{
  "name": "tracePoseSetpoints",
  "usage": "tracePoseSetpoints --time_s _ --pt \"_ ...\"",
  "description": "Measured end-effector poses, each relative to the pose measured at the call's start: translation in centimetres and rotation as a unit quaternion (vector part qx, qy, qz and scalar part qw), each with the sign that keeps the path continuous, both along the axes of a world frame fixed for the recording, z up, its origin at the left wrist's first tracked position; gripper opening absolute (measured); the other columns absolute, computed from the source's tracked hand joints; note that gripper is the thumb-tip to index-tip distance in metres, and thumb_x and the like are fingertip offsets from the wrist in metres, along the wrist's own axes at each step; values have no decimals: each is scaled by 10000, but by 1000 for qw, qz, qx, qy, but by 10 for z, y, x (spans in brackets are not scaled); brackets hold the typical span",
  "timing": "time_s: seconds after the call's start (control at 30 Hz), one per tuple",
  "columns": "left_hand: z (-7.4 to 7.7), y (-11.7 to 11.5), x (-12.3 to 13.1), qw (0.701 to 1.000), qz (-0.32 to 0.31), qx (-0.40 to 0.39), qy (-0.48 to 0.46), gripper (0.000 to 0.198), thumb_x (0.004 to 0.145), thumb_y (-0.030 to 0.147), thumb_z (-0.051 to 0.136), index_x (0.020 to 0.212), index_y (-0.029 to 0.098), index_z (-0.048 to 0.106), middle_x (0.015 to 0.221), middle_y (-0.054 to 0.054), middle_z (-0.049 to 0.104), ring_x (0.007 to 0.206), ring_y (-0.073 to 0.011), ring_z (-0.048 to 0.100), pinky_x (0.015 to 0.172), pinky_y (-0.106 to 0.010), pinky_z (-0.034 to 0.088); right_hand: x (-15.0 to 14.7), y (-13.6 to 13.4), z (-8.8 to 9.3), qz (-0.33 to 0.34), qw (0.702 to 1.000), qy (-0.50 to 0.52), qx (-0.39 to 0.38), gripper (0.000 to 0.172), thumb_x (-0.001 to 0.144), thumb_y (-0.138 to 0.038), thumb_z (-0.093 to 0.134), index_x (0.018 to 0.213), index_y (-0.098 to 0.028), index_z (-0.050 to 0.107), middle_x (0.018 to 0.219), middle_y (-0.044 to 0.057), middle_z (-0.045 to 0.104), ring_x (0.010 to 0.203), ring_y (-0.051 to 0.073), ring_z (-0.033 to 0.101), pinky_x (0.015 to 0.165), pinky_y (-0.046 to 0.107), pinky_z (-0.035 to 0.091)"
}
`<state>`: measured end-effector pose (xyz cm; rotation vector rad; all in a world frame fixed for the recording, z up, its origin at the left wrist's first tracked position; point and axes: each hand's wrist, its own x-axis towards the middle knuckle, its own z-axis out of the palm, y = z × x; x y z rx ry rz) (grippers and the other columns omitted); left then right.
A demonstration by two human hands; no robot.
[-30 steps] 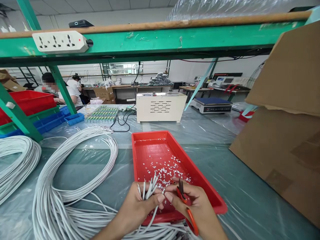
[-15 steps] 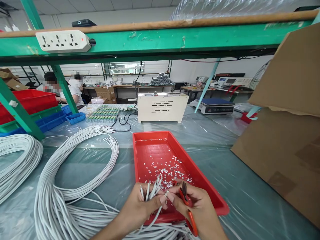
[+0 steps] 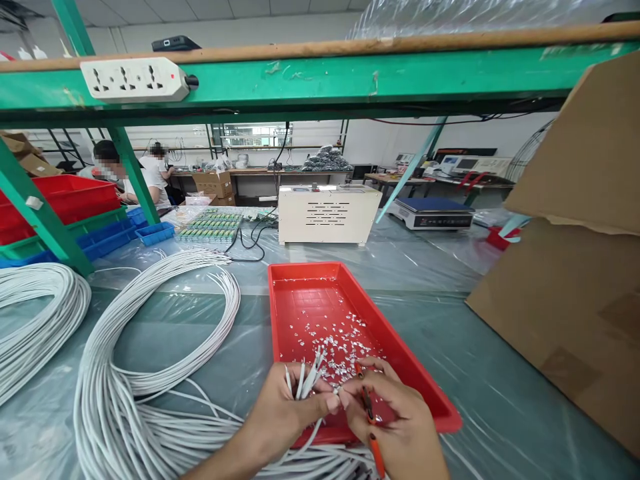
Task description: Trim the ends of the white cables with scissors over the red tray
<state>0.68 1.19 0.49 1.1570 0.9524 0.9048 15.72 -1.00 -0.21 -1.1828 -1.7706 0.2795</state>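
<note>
My left hand [image 3: 287, 417] is closed round a bunch of white cable ends [image 3: 306, 377] that stick up from its fist, over the near end of a red tray [image 3: 320, 313]. My right hand [image 3: 397, 423] grips orange-handled cutters [image 3: 371, 427] and its fingertips meet the left thumb at one cable tip. Small white insulation scraps [image 3: 340, 340] lie scattered in the tray. The cables run back to a large white coil [image 3: 150, 347] on my left.
A second white cable coil [image 3: 35, 320] lies far left. A big cardboard box [image 3: 575, 267] stands at right. Behind the tray are a beige machine [image 3: 327, 213], a scale [image 3: 433, 213], blue and red bins [image 3: 75, 213]. Two people sit far back left.
The cutters have tilted down and their handle now points further towards me. Both hands stay together over the tray's near end; the view has shifted slightly.
</note>
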Motion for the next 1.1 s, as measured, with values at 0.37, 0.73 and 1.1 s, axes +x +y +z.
tracePoseSetpoints --time_s 0.37,0.73,1.1 --pt "-5 -17 9 990 122 35 56 178 604 242 685 670 121 571 626 -10 575 614 -136 521 593 -216 420 -3 2 -2 -4 997 -16 71 115 599 -95 483 583 -206 511 466 -65 461 439 110 428 704 346 427" --pt "-10 -12 3 997 68 30 8 285 627 338 691 795 131 591 711 -28 613 680 -145 548 658 -232 429 -1 2 0 5 993 -61 105 137 599 -86 486 547 -210 457 455 -77 447 401 83 373 746 376 408" --pt "3 1 -7 999 -2 -2 -36 310 672 402 648 625 96 650 511 6 554 435 -55 388 427 -171 264 7 5 6 1 998 -54 -43 101 730 -239 522 631 -220 525 583 -12 583 613 175 546 793 369 398"
